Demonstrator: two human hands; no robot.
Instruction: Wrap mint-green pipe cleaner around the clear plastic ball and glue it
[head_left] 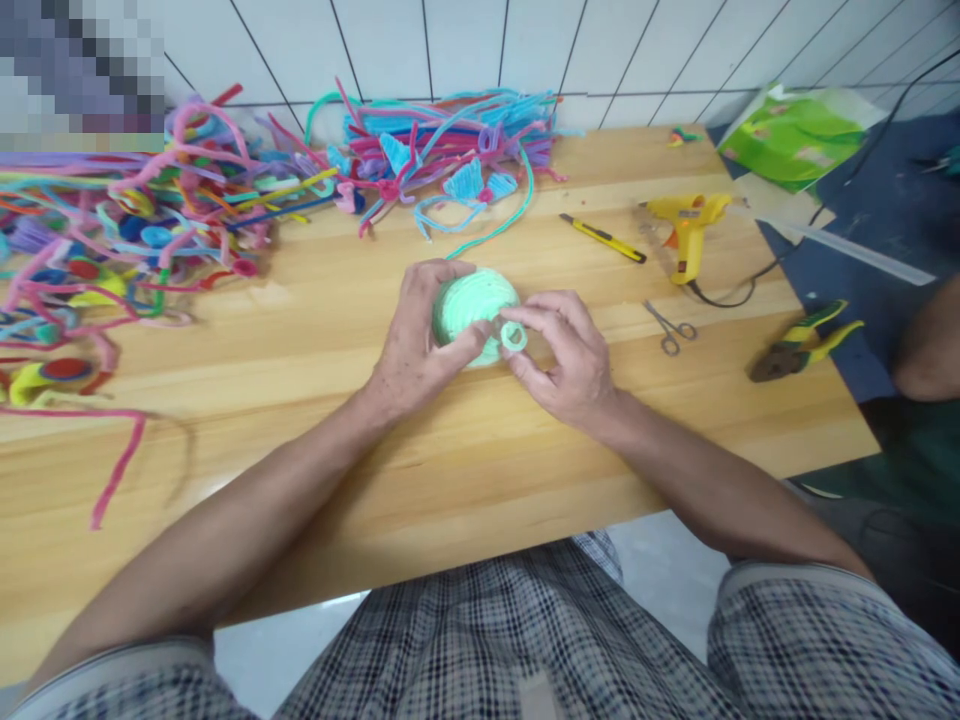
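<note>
A mint-green dome (474,298), coiled from fuzzy pipe cleaner, is in front of me above the wooden table. My left hand (431,330) wraps around its left side, with the thumb pressed on the front. At the dome's right front, a small mint-green pipe-cleaner ring (514,336) sits between the fingertips of my right hand (564,350). The ring is against or very near the dome; I cannot tell whether it is joined to it. Some of the left fingers are hidden behind the dome.
Colourful pipe cleaners (187,220) pile up at the left, with a blue bundle (457,125) at the back. To the right lie a yellow utility knife (604,238), a glue gun (688,235), scissors (670,328) and pliers (802,345). Another person's arm (930,345) shows at the right edge.
</note>
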